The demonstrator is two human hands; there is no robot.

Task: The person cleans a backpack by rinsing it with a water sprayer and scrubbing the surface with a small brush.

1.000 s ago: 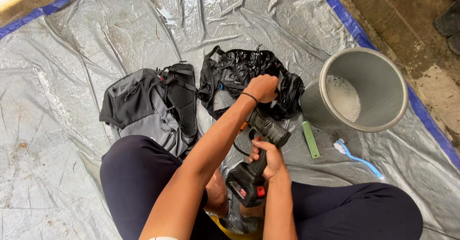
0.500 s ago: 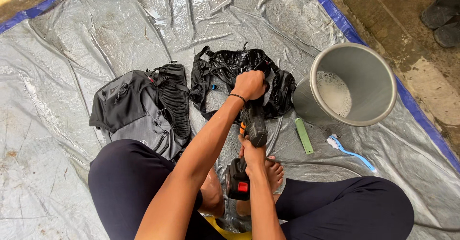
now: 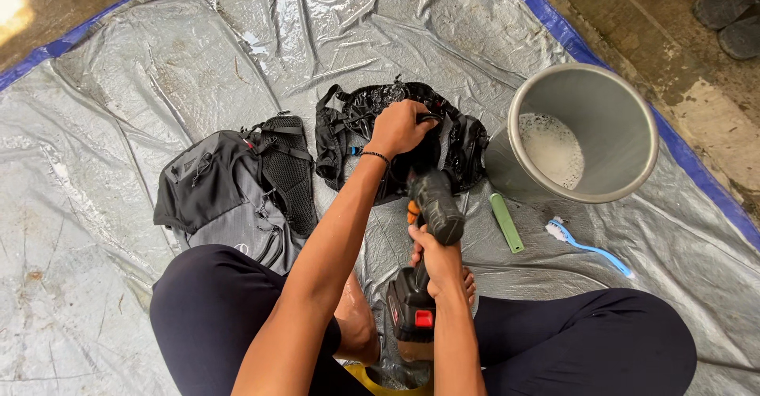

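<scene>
A: Since the head view is the only one, start with containers?

B: Grey bucket (image 3: pixel 584 131), tipped on its side at right on the silver tarp (image 3: pixel 119 87), mouth toward the camera, white foam pooled inside. That's the only open container.

A: Bags?

B: Wet black bag (image 3: pixel 396 139) crumpled at centre, just left of the bucket, touching or nearly touching it. Grey and black backpack (image 3: pixel 229 190) lies flat to its left, mesh back panel facing up, close to the person's knee.

A: Hands?

B: Left hand (image 3: pixel 400 127) is closed on the top of the wet black bag, fingers curled into the fabric, a thin black band on the wrist. Right hand (image 3: pixel 437 257) is wrapped tight round the grip of a black cordless power tool (image 3: pixel 423 261), whose head points at the lower edge of the black bag; can't tell if it touches. Its battery block sits low between the legs, with a small red patch on it.

A: Labels, signs?

B: Small pale mark low on the backpack, too small to make out.

A: Loose items?

B: Green bar (image 3: pixel 507 222) below the bucket, blue-handled brush (image 3: pixel 590 246) right of it, both on the tarp. Tarp has a blue edge; dark shoes (image 3: pixel 732 16) on concrete top right.
</scene>
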